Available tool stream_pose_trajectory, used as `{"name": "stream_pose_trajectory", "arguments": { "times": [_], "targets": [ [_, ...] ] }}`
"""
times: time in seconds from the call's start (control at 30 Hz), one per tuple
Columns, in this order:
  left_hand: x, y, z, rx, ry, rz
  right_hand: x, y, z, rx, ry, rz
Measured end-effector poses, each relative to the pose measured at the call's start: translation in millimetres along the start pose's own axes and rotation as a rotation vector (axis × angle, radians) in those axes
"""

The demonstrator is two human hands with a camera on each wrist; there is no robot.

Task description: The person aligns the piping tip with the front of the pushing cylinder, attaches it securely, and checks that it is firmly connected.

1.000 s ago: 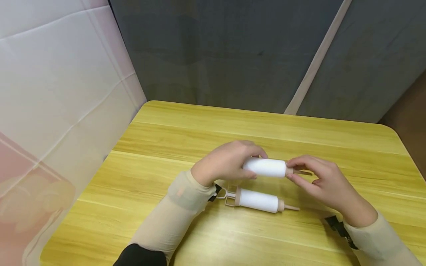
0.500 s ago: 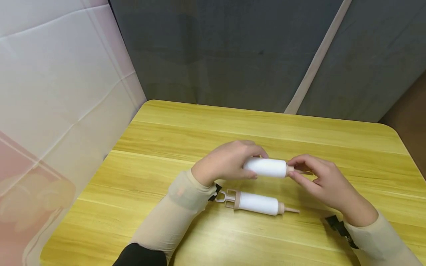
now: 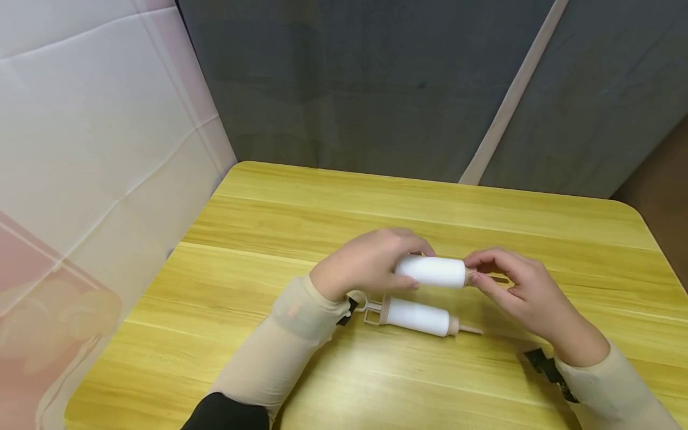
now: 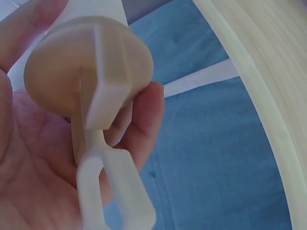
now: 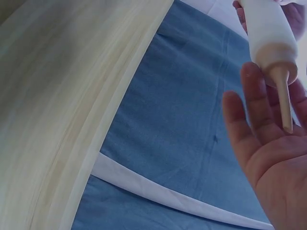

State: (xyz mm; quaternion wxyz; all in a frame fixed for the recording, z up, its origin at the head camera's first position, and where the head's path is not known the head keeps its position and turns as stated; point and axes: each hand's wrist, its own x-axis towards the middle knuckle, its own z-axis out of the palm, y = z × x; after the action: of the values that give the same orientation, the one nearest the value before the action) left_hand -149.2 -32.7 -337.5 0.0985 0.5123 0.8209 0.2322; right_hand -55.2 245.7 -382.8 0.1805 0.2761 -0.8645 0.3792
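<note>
A syringe point(image 3: 434, 272) with a white barrel and beige ends is held level between both hands above the table. My left hand point(image 3: 371, 263) grips its rear part. In the left wrist view, its beige end cap point(image 4: 55, 67) and pale looped plunger handle point(image 4: 127, 191) stick out past the palm. My right hand point(image 3: 524, 292) pinches the beige collar at the front. The thin nozzle point(image 5: 284, 103) points towards the palm in the right wrist view. A second syringe point(image 3: 418, 316) of the same look lies on the table in front; its handle end is partly hidden by the left wrist.
The wood-grain table point(image 3: 279, 209) runs back to a dark grey cloth point(image 3: 349, 89) with a pale strip. A white and pink printed cloth point(image 3: 107, 119) hangs along the left side. Dark straps point(image 3: 548, 370) sit at the wrists.
The lying syringe rolled slightly nearer, then back away from me. The right fingers and thumb have shifted a little on the held syringe's collar, and that syringe has moved slightly right.
</note>
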Motion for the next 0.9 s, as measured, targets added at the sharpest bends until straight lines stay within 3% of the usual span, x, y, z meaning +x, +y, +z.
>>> {"name": "stream_pose_trajectory", "arguments": {
  "times": [0.17,0.27,0.6,0.9],
  "targets": [
    [-0.4,-4.5,-2.4,-0.012,0.013,0.005,3.5,4,4,0.053,0.068,-0.182],
    [-0.4,-5.4,-3.4,-0.025,0.016,0.021,4.8,4,5,0.046,0.09,-0.219],
    [-0.9,-4.7,-2.7,-0.024,0.053,0.078,5.1,8,2,0.053,0.1,-0.236],
    [4.1,-2.0,4.3,0.059,0.14,0.159,-1.5,13,-6,0.032,0.087,-0.119]
  ]
}}
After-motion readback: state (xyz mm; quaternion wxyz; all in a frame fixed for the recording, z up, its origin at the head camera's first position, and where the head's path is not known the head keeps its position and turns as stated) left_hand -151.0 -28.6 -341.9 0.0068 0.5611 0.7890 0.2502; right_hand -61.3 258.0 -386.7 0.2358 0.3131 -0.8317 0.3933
